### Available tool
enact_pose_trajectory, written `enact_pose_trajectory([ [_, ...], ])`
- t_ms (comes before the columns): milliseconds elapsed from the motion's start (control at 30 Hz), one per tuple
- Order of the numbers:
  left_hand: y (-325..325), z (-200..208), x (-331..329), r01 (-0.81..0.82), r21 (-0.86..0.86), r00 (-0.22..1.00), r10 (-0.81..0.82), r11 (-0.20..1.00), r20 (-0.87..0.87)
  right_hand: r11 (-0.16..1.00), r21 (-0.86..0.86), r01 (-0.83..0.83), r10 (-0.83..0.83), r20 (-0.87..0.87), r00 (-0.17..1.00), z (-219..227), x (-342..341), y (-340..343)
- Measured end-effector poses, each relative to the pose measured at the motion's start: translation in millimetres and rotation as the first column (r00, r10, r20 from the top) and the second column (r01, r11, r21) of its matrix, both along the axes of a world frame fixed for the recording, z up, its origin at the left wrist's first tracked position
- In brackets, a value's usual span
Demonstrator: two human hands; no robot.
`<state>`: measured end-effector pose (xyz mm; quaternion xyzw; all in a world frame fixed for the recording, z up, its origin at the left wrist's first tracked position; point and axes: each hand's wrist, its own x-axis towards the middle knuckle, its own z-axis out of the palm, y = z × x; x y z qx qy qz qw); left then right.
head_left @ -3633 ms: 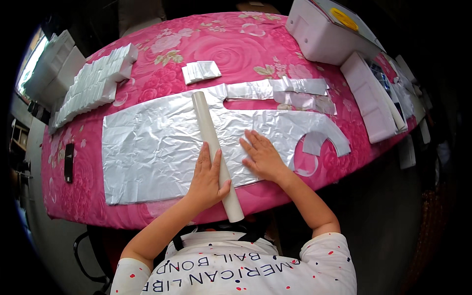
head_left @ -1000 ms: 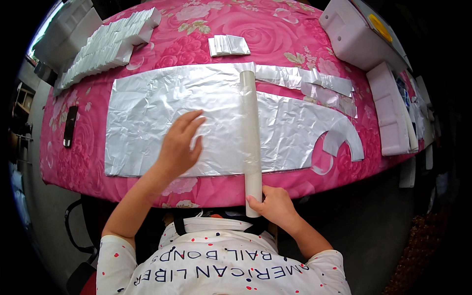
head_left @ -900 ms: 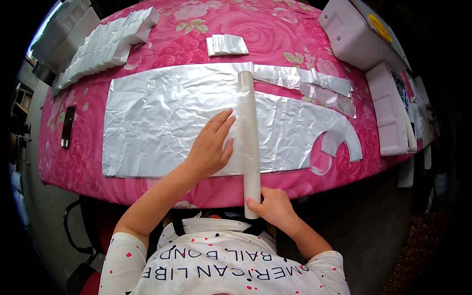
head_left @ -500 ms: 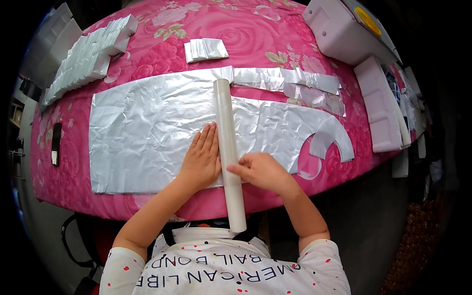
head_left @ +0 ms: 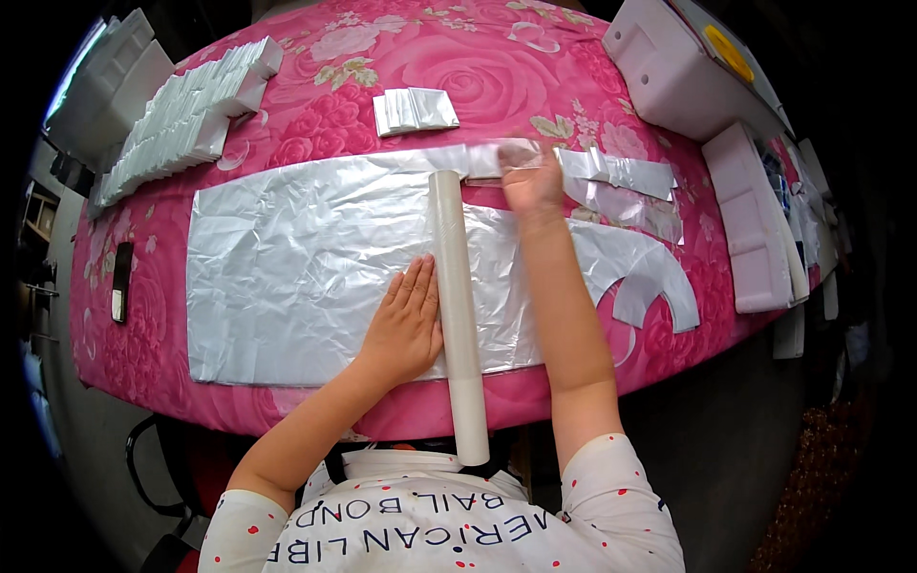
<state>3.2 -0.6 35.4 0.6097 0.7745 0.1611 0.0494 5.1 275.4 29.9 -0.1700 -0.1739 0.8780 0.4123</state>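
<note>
A stack of silvery-white plastic bags [head_left: 287, 277] lies flat, with curved handle cut-outs at its right end. Across it rests a long pale grey tube [head_left: 458, 315], its near end jutting past the table edge toward my shirt. My left hand [head_left: 406, 325] lies flat on the plastic with fingers stretched, right beside the tube's left side. My right hand [head_left: 530, 180] is stretched out to the far edge of the bags, over a folded plastic strip [head_left: 616, 170]. Motion smears its fingers, so whether they grip the strip cannot be told.
A small folded bag pile [head_left: 416, 111] sits beyond the sheets. Rows of folded bags [head_left: 191, 115] stand at far left, near a clear bin [head_left: 110, 81]. White foam boxes [head_left: 669, 57] are at far right. A dark phone-like object [head_left: 121, 282] lies left on the pink flowered tablecloth [head_left: 458, 67].
My right hand has left the tube and moved away from me to the far strip. My left hand stays flat beside the tube. The whole view has shifted slightly.
</note>
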Motion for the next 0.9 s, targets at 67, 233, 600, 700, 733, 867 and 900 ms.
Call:
enact_pose_trajectory([
  [67, -0.1, -0.4, 0.2, -0.005, 0.01, 1.0, 0.005, 1.0, -0.013, 0.984, -0.115, 0.138, -0.143, -0.036, 0.989, 7.3, 29.8, 59.9],
  [233, -1.0, -3.8, 0.2, -0.012, 0.023, 1.0, 0.012, 1.0, -0.004, 0.889, -0.006, 0.458, -0.454, 0.121, 0.883, 49.6, 103.5, 145.0],
  [600, -3.2, -7.0, 0.0, -0.02, 0.034, 0.999, 0.021, 0.999, -0.037, 0.407, 0.87, -0.279, -0.121, 0.355, 0.927, 96.9, -36.7, -121.9],
  [700, -4.7, -10.7, 1.1, 0.004, 0.172, 0.999, 0.002, 0.985, -0.035, 0.162, 0.898, -0.409, -0.041, 0.42, 0.907, 55.1, -81.1, -239.1],
  [733, -1.4, -16.6, 1.3, 0.034, 0.206, 0.998, -0.022, 0.978, -0.057, 0.028, 0.841, -0.541, -0.067, 0.541, 0.838, 38.7, -91.7, -263.3],
  [867, 6.5, -26.4, -1.8, 0.058, 0.078, 0.995, -0.052, 0.995, -0.084, -0.248, 0.721, -0.647, -0.275, 0.588, 0.761, -10.1, -111.3, -332.1],
  [900, 5.9, -25.9, -1.3, 0.041, 0.102, 0.996, -0.033, 0.994, -0.078, -0.283, 0.682, -0.674, -0.179, 0.653, 0.736, -6.1, -112.4, -336.1],
])
